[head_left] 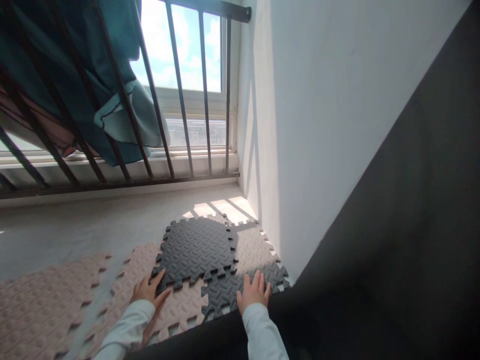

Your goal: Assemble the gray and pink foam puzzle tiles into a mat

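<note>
A dark grey interlocking foam mat tile (pixel 198 247) with a raised tread pattern lies partly over a pink foam tile (pixel 183 305). My left hand (pixel 147 291) has its fingers spread at the grey tile's near left corner, with the thumb over the pink tile. To the right, my right hand (pixel 254 292) rests with fingers extended on a second grey foam tile (pixel 221 292), which lies against the wall and is partly sunlit. Toothed edges of the two grey tiles meet or overlap; whether they are locked together I cannot tell.
Another pink foam mat (pixel 45 305) lies at the left on the pale floor (pixel 93 215). A white wall (pixel 307 125) rises close on the right. Dark metal railings (pixel 180 90) stand before the window, with teal cloth (pixel 120 60) hanging behind them. Deep shadow covers the lower right.
</note>
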Demonstrator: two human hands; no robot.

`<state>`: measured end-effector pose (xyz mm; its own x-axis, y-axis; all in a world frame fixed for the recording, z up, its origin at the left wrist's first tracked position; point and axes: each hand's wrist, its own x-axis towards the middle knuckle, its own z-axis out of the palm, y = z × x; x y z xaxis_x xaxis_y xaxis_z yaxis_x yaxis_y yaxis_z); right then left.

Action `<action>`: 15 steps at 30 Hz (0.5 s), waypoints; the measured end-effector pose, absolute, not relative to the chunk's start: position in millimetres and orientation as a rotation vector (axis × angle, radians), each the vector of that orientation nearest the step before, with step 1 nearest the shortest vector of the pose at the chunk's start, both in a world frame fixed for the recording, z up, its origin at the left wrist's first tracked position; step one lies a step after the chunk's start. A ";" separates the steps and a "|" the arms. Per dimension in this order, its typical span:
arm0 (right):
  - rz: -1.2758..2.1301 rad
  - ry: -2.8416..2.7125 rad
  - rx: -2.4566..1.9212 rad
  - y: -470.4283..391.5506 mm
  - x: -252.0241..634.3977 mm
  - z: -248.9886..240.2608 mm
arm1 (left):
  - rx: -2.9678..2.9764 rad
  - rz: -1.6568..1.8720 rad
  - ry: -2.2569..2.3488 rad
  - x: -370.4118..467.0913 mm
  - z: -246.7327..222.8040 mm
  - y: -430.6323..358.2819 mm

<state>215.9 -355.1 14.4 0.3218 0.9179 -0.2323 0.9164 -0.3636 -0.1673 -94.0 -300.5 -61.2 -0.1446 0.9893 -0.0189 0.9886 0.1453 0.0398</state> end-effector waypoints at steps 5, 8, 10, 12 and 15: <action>0.519 -1.759 -2.558 -357.8 217.9 21.5 | 2.051 0.079 2.379 -48.4 -56.1 -274.7; 0.515 -1.758 -2.574 -359.3 218.4 22.1 | 2.005 0.070 2.366 -12.9 -47.4 -242.3; 0.506 -1.763 -2.576 -360.2 218.9 20.7 | 1.980 0.052 2.361 9.1 -42.1 -218.6; 0.483 -1.769 -2.576 -360.8 219.6 18.5 | 1.980 0.061 2.370 26.9 -39.3 -196.1; 0.458 -1.775 -2.574 -360.7 220.7 15.1 | 1.997 0.089 2.376 43.0 -41.1 -166.3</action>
<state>220.7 -360.7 15.1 0.3271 0.9123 -0.2466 0.9176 -0.3690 -0.1478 43.0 -166.3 -41.1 -0.1721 0.9850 0.0091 0.9830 0.1711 0.0671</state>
